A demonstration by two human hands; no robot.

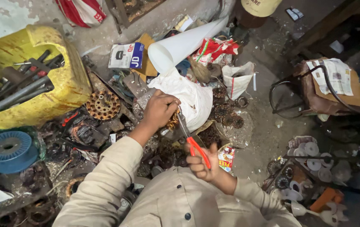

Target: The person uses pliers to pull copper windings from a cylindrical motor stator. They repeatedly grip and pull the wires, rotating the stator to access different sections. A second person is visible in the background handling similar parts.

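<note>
My left hand [159,110] is closed around a bundle of copper-coloured wire [172,122] over a pile of scrap metal parts. My right hand [203,163] grips red-handled pliers [191,142] whose metal jaws reach up to the wire beside my left fingers. Both arms wear beige sleeves. A white sack [192,98] lies just behind the left hand.
A yellow container [62,80] holding dark metal tools stands at the left. A blue spool [8,149], a round perforated metal disc [103,104], a white cone [184,44], a small white bag [237,78] and several white spools [310,153] lie around on the dirty floor.
</note>
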